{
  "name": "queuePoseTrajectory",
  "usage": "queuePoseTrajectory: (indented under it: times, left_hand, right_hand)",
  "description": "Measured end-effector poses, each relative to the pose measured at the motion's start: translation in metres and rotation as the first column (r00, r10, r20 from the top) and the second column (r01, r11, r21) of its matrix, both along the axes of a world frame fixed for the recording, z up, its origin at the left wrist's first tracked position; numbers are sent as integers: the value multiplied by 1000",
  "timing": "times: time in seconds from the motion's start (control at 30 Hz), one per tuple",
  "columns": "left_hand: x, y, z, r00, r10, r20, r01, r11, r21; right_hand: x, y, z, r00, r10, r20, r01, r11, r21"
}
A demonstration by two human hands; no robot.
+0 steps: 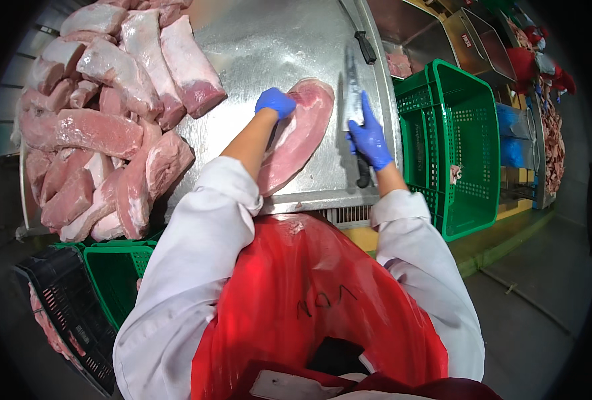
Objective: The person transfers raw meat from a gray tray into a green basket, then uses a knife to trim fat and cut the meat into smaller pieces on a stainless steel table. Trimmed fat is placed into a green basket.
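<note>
A long pale-pink slab of meat (295, 150) lies on the steel worktop (249, 47). My left hand (276, 103), in a blue glove, is closed on the slab's upper left edge, its fingertips mostly hidden. To the right, my blue-gloved right hand (369, 137) grips a black-handled knife (363, 172), its long blade pointing away from me beside the slab. A second black-handled knife (365, 47) lies at the worktop's far right edge. A big heap of pork cuts (99, 130) covers the left side of the worktop.
Green plastic crates (469, 153) stand against the worktop's right side, steel bins (476, 47) beyond. At lower left are a black crate (59, 307) with meat and a green crate (109, 267). People in red (529, 67) work at a meat-laden table at the far right.
</note>
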State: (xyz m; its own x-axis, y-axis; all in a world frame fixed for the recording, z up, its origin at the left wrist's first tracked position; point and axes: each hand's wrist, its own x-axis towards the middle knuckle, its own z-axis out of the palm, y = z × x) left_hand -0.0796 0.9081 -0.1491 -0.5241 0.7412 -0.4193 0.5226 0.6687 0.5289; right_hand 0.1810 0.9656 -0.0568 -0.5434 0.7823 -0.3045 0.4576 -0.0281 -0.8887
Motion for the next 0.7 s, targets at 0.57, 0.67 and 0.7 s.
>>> queuePoseTrajectory:
  times: [0.57,0.67,0.7]
  left_hand:
    - [27,-14,49,986,69,152,-102,969,226]
    - [9,-26,36,961,150,231,-211,940,269]
    - [2,-34,38,953,179,243,-249,921,298]
  right_hand:
    - [-80,7,-31,761,592,266,-593,800,-86]
    - [-47,-6,-28,649,660,377,-721,692,29]
    - [-12,-10,-31,592,706,388,-772,636,21]
